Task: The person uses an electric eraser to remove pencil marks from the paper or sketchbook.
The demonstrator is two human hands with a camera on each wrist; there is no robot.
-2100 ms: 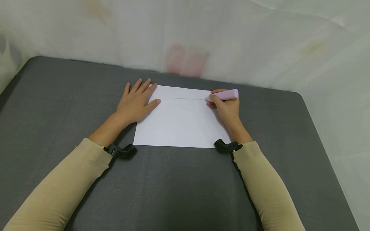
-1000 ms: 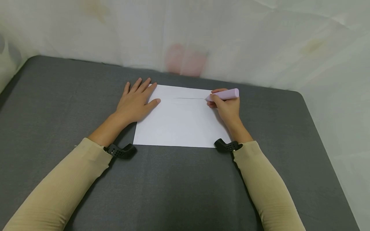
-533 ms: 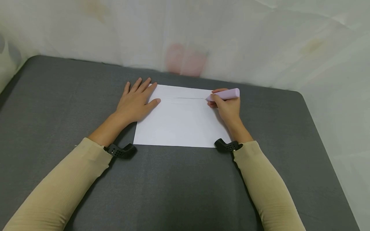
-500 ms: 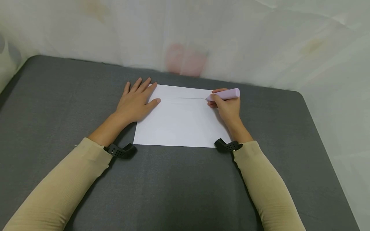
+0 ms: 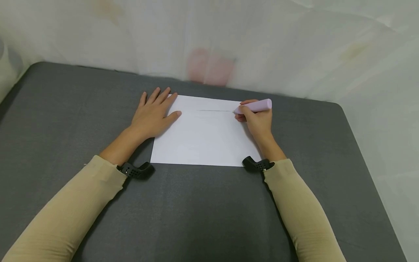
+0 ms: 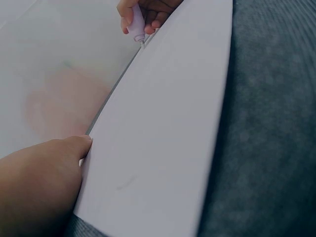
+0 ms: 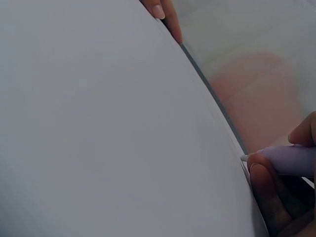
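A white sheet of paper [image 5: 204, 136] lies on the dark grey table [image 5: 65, 120], with a thin dark line [image 5: 214, 110] drawn near its far edge. My left hand [image 5: 153, 114] lies flat with straight fingers on the paper's far left corner and presses it down. The right hand [image 5: 256, 120] grips a pale lilac pen [image 5: 255, 106], whose tip touches the paper at the line's right end. The left wrist view shows the paper [image 6: 168, 123], the pen [image 6: 137, 22] and my left hand [image 6: 39, 182]. In the right wrist view the pen [image 7: 291, 160] sits between curled fingers over the paper [image 7: 108, 128].
A pale translucent curtain [image 5: 229, 43] hangs along the table's far and right sides, with a blurred pink patch [image 5: 211, 70] behind it. Beige sleeves cover both forearms, each with a black wrist mount [image 5: 135, 170]. Bare grey tabletop [image 5: 203, 211] lies in front of the paper.
Nearly nothing differs: both hands keep their places, the pen tip stays at the line's right end, and the whole view has shifted up very slightly.
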